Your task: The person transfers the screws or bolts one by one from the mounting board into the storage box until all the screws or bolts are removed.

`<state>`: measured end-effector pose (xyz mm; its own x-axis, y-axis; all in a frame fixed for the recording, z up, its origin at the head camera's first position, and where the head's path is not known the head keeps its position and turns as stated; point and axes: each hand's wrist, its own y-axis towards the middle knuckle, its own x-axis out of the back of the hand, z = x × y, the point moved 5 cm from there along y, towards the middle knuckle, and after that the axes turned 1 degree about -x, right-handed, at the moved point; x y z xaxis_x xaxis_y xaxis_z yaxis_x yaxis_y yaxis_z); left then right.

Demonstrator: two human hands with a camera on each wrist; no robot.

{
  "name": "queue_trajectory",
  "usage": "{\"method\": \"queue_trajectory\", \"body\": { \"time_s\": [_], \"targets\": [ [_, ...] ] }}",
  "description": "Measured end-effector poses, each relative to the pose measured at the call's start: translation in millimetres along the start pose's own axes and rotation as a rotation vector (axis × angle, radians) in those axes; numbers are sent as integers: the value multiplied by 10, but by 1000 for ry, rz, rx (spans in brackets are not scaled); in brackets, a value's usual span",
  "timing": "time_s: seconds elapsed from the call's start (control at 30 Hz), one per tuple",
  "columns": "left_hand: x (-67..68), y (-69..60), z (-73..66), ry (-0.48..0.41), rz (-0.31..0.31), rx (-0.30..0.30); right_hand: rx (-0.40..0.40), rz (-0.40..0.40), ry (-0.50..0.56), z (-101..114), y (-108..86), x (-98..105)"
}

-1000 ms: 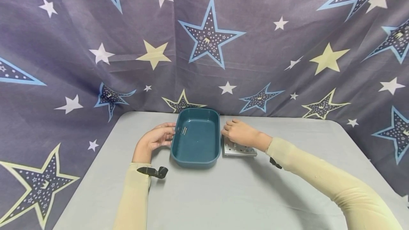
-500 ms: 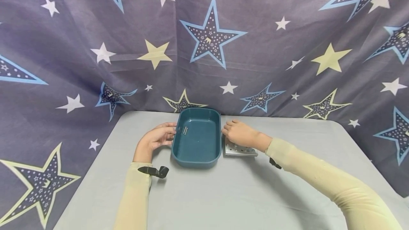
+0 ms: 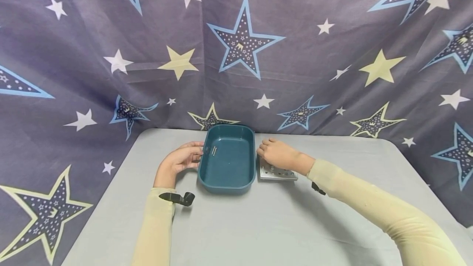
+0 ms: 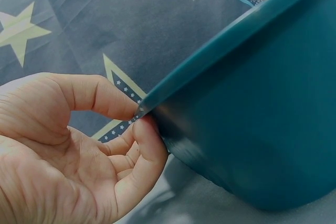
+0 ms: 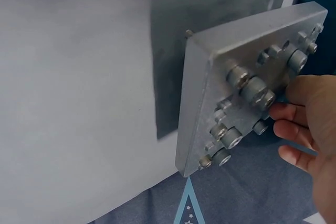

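Note:
On the left, my left hand (image 3: 182, 160) pinches the rim of a deep teal plastic tray (image 3: 229, 186) between thumb and finger; the left wrist view shows this grip up close. Two thin metal screws (image 3: 214, 151) lie inside the tray. To its right sits a thick silver metal block (image 3: 278, 177) fitted with several socket-head screws (image 5: 231, 138) of different sizes. My right hand (image 3: 278, 153) is over the block, its curled fingers at one socket-head screw (image 5: 269, 99) in the right wrist view. The fingertips partly hide that screw.
A light grey cloth covers the table (image 3: 236, 233). Behind it hangs a dark star-patterned curtain (image 3: 236, 89), close to the tray's far end. Black camera straps (image 3: 177, 198) sit on the wrists.

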<state>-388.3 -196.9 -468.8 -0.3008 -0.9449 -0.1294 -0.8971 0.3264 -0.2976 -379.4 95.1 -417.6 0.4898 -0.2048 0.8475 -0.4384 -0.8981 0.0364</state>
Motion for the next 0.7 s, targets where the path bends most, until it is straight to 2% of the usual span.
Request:
{"method": "queue_trajectory", "body": {
  "time_s": [0.7],
  "targets": [
    [-13, -19, -19, -13, -2, 0, -26, 9, 37, 6, 25, -14]
  ]
}}
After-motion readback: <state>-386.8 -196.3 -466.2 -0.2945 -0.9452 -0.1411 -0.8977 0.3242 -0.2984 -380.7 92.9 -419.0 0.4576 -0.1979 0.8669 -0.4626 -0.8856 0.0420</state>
